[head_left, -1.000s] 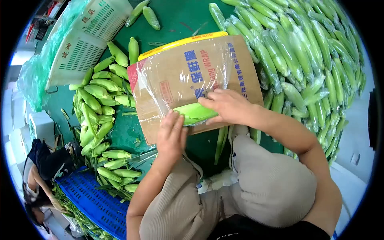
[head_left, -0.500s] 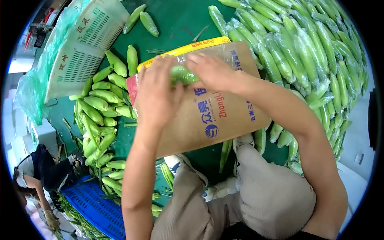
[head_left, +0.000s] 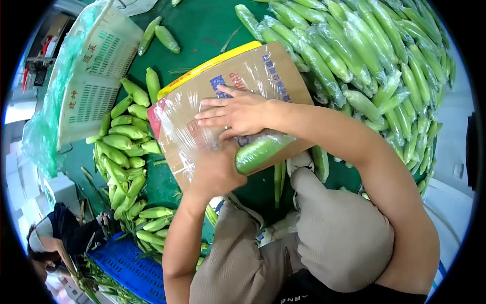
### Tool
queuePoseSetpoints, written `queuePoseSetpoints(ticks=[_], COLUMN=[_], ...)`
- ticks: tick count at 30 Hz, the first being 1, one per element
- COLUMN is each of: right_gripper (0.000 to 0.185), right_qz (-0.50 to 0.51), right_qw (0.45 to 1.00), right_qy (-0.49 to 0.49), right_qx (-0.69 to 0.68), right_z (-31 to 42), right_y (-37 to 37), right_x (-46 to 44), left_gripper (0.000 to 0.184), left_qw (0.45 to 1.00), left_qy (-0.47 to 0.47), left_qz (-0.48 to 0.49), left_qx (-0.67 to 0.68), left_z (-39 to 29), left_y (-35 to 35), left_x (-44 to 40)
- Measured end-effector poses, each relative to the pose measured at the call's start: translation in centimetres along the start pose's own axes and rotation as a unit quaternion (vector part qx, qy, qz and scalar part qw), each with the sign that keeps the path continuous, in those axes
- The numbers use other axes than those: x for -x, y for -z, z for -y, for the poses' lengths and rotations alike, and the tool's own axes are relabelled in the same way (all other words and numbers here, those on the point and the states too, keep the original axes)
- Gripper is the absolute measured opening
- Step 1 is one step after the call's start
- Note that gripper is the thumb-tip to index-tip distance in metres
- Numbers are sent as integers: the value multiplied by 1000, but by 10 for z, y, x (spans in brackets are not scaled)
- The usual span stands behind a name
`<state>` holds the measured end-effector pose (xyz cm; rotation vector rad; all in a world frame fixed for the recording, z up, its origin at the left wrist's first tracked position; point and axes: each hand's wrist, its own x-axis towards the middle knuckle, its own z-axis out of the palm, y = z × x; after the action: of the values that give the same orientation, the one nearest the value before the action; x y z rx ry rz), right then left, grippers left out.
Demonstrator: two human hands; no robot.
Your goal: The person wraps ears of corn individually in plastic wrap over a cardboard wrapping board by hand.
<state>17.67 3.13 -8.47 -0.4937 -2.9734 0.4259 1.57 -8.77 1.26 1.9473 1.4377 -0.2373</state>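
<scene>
The green ear of corn lies aslant on the near part of a printed cardboard panel, with shiny clear film over it. The left hand is at the ear's left end, close against it; its fingers are blurred, so I cannot tell how far they are closed. The right hand is spread, palm down, on the panel just beyond the ear, its fingers apart and pointing left over the film and the blue print. The film is wrinkled across the left part of the panel. A yellow strip runs along the panel's far edge, and a red patch marks its left corner.

To the left is a heap of unwrapped ears in pale green husk, on the green surface. To the right, a large pile of film-wrapped ears spreads from far to near. Two separate ears lie at the far left, beside a tilted white crate with a thin green plastic bag over its left side. At the near left is a blue crate, and next to it another person bends over green leaves
</scene>
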Motion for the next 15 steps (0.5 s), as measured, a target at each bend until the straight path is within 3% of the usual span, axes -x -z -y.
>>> queuePoseSetpoints(ticks=[1,2,4,5,6,8,10,11,12,13,14,15], right_gripper=[69,69,71,70,71,74,79,80,82,80,79,77], right_qz=[-23,-14,4,-35,-64,-124,-41,38,112,191,248,335], right_qw=[999,1000,1000,999,997,986,965,964,955,880,769,600], right_qy=[12,8,5,17,47,87,119,85,43,7,-23,-149], right_qx=[24,16,12,-3,-19,-63,-231,-251,-271,-434,-588,-711], right_z=[-1,1,-6,-9,-7,17,71,96,119,131,135,132], right_y=[-1,-1,2,-3,-4,-7,26,26,23,7,-8,12], right_x=[1,1,-3,-3,0,11,62,88,113,133,145,140], left_gripper=[63,65,59,61,66,69,63,76,88,99,104,101], left_qw=[997,990,948,893,877,863,908,899,912,906,912,927], left_qy=[-49,-21,-61,-66,-68,-102,-162,-165,-220,-180,-146,-54], left_qz=[7,123,289,388,412,457,332,332,273,292,252,184], left_qx=[53,67,115,218,237,190,199,232,214,249,289,323], left_z=[-2,-12,-9,-10,0,11,23,23,20,18,27,17], left_y=[-6,-10,-67,-86,-114,-126,-123,-110,-86,-58,-45,-18], left_x=[10,19,39,46,54,58,71,72,70,70,76,85])
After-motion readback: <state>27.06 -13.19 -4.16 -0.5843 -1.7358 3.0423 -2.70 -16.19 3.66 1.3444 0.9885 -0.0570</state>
